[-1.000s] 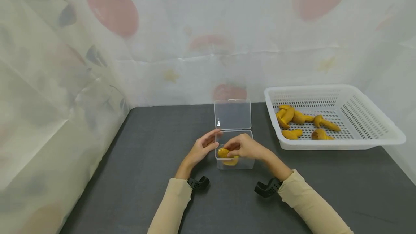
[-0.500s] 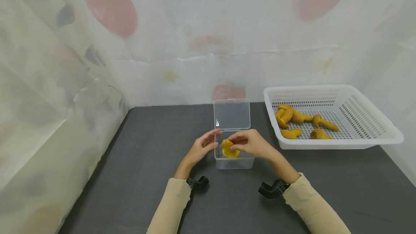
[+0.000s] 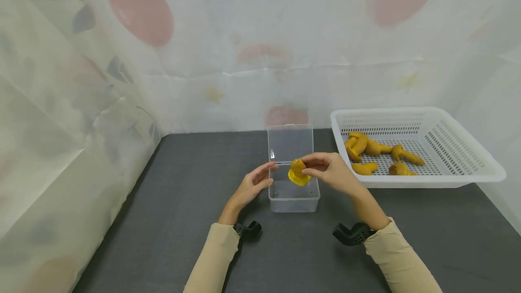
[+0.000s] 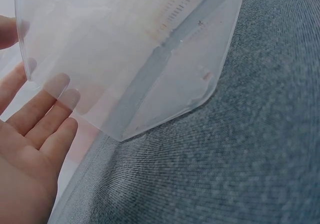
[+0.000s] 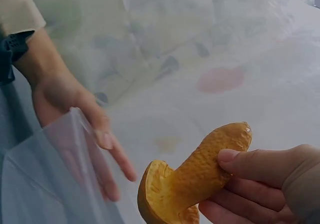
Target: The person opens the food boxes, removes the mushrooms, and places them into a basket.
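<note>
Between the thumb and fingers of my right hand [image 3: 331, 171] is a yellow-brown mushroom [image 3: 299, 173], pinched by its thick stem. It hangs above the clear plastic box [image 3: 294, 205], apart from it. In the right wrist view the mushroom [image 5: 200, 174] has its cap toward the lower left. The box's hinged lid [image 3: 291, 143] stands raised at the back. My left hand [image 3: 250, 189] rests against the box's left side with fairly straight fingers; the left wrist view shows fingertips [image 4: 60, 84] touching the clear wall [image 4: 115, 59].
At the back right stands a white perforated basket [image 3: 468, 178] with several more mushrooms [image 3: 359, 146] toward its left side. A dark grey cloth [image 3: 203, 171] covers the table. Printed curtains [image 3: 228, 85] hang behind and to the left.
The right hand has lifted the mushroom up out of the box and moved it slightly to the right. My left hand has stayed at the box's side.
</note>
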Available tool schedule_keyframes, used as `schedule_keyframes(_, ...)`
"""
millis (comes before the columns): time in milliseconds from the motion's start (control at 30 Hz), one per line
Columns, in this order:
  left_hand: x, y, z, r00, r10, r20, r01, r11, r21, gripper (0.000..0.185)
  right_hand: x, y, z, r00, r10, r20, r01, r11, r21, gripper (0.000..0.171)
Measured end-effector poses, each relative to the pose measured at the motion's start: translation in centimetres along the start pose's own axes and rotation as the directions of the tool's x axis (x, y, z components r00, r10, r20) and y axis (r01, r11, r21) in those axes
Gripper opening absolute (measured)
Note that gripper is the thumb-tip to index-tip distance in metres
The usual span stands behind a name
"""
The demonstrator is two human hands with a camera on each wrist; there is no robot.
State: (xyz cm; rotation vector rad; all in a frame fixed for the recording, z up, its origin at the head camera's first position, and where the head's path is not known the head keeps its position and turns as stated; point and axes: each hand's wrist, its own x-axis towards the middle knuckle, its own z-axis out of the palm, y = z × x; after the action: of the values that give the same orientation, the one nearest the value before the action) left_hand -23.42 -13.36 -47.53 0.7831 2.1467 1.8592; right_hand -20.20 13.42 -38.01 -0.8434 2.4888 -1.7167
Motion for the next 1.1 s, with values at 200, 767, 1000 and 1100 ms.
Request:
schedule_keyframes(200, -0.1, -0.1, -0.1, 0.999, 0.031, -0.007, -0.031, 0.999, -0.008, 0.054, -0.6, 0.0, -1.8, 0.997, -0.034, -0.075, 0.037, 0.999, 0.029, 0.033)
schedule_keyframes(767, -0.2, -0.1, -0.1, 1.0, 0.029, 0.0, -0.029, 0.999, -0.039, 0.055, -2.9, 0.1, -6.8, 0.964, -0.006, -0.266, -0.001, 1.0, -0.027, 0.032)
schedule_keyframes(1000, -0.1, -0.3, -0.1, 1.0, 0.023, 0.006, -0.023, 0.999, -0.034, 0.054, -3.8, 0.8, -8.3, 0.947, -0.022, -0.319, 0.034, 0.999, 0.031, 0.025)
schedule_keyframes(1100, -0.1, -0.3, -0.1, 1.0, 0.029, 0.006, -0.029, 0.999, -0.026, 0.054, -4.2, 1.0, -9.0, 0.938, -0.014, -0.345, 0.017, 1.0, 0.006, 0.027)
